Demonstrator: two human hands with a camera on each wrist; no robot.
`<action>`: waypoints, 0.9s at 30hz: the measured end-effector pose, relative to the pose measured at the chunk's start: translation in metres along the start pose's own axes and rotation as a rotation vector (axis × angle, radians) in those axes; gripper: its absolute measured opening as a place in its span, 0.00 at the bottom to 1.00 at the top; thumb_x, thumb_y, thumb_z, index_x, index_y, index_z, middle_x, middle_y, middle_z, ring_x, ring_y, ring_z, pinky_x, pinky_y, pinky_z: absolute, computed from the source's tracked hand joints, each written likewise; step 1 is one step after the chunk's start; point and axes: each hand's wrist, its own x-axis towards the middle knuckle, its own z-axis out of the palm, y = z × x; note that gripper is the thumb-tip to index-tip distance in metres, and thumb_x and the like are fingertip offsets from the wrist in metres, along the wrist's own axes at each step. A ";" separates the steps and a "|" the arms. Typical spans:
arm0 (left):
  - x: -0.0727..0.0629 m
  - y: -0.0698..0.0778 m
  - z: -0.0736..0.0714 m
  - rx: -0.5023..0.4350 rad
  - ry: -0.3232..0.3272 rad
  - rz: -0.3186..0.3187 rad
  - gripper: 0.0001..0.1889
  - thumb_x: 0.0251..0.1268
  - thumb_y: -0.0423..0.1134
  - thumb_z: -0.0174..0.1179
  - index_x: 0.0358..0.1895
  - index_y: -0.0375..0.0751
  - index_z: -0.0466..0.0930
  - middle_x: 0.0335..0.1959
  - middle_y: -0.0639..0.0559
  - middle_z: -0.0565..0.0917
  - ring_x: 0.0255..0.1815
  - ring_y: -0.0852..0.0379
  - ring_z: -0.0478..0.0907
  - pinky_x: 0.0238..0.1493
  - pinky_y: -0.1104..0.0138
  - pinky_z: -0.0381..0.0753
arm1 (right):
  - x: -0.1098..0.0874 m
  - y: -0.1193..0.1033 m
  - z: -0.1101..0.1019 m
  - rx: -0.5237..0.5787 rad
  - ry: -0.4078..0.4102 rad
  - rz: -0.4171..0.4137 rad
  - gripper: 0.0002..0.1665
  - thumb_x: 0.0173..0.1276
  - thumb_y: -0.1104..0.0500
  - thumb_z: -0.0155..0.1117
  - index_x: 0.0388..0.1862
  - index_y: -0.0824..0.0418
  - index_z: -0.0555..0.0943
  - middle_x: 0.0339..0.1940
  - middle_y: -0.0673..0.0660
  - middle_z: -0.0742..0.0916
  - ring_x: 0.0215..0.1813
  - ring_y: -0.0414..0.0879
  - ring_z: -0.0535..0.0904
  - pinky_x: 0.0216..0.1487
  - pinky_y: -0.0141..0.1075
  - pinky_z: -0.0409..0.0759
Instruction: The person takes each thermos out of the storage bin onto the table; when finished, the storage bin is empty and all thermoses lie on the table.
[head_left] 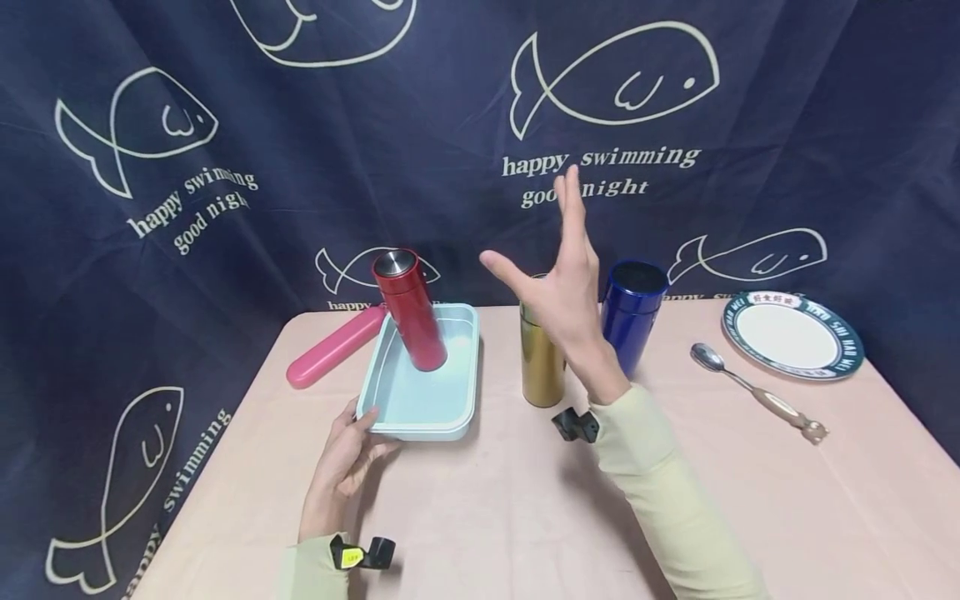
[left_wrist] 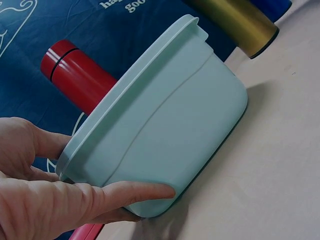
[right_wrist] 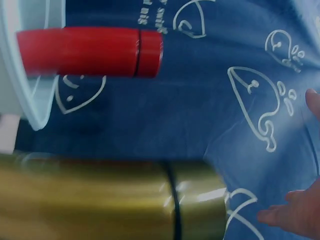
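My left hand (head_left: 348, 458) grips a light blue plastic container (head_left: 468, 392) at its near left corner; in the left wrist view the thumb lies along the outer wall and other fingers are at the rim. Inside the container stands a red thermos (head_left: 412, 312), upright with a silver-topped lid. My right hand (head_left: 562, 287) is raised with thumb and fingers spread, holding nothing. It overlaps a gold thermos (head_left: 542, 375) in the head view. That gold thermos (right_wrist: 100, 197) fills the lower left of the right wrist view, with the fingers off beyond its lid end.
A blue thermos (head_left: 633, 312) stands right of the gold one. Farther right lie a spoon (head_left: 757, 393) and a white plate (head_left: 787, 336) with a dark green patterned rim. A pink elongated case (head_left: 333, 348) lies left of the container. Behind the table hangs a navy fish-print cloth (head_left: 450, 167).
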 end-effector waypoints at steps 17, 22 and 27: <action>0.001 -0.001 0.000 -0.005 0.024 0.018 0.28 0.79 0.33 0.36 0.77 0.32 0.41 0.73 0.27 0.53 0.67 0.28 0.64 0.54 0.54 0.83 | -0.020 -0.012 0.066 0.098 -0.253 0.159 0.68 0.53 0.46 0.78 0.81 0.42 0.41 0.79 0.46 0.58 0.77 0.33 0.53 0.77 0.41 0.61; 0.002 -0.001 0.000 0.003 0.020 0.027 0.28 0.79 0.34 0.36 0.76 0.32 0.41 0.73 0.27 0.53 0.67 0.28 0.64 0.55 0.53 0.83 | -0.025 0.001 0.081 0.118 -0.306 0.279 0.66 0.55 0.44 0.76 0.80 0.40 0.40 0.80 0.48 0.59 0.78 0.39 0.54 0.77 0.48 0.61; 0.000 -0.002 0.001 0.001 0.016 0.026 0.28 0.79 0.33 0.36 0.76 0.32 0.41 0.73 0.27 0.53 0.67 0.28 0.64 0.54 0.52 0.83 | -0.032 0.018 0.098 0.129 -0.360 0.372 0.65 0.57 0.42 0.74 0.81 0.44 0.41 0.80 0.50 0.58 0.79 0.45 0.54 0.77 0.52 0.61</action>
